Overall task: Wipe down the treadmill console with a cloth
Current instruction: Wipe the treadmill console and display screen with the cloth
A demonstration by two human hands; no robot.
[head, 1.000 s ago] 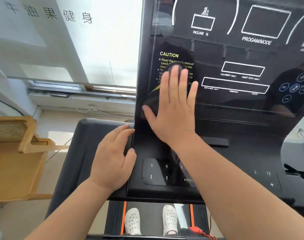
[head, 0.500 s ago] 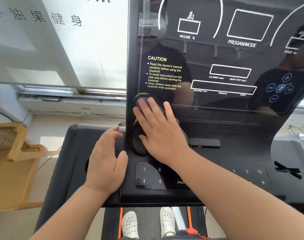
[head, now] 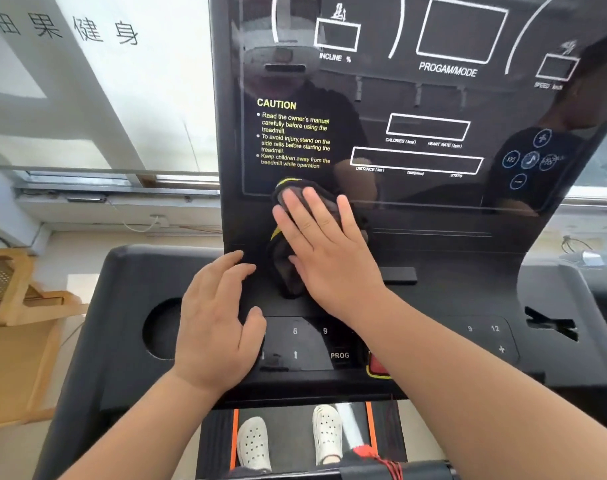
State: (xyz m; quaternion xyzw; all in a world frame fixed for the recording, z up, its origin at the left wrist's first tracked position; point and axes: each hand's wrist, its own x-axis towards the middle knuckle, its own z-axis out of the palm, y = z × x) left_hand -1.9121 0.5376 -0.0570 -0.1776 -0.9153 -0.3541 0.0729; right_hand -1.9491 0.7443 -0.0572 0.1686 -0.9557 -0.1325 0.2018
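The black glossy treadmill console [head: 416,98] fills the upper middle, with a yellow CAUTION text at its left and white display outlines. A dark cloth with yellow trim [head: 284,268] lies flat against the console's lower left, just under the CAUTION text. My right hand [head: 324,251] presses on the cloth with its fingers spread, palm flat. My left hand [head: 217,327] rests on the lower button panel [head: 309,344] at its left edge, holding nothing, fingers slightly apart.
A round cup hole [head: 160,330] sits in the left tray of the console. A red safety key [head: 376,367] shows under my right forearm. A wooden chair [head: 18,306] stands at the left. My feet in white shoes [head: 288,438] stand on the belt below.
My right hand has slid the cloth down the console, from over the CAUTION text to below it. The left hand stays on the panel's left edge.
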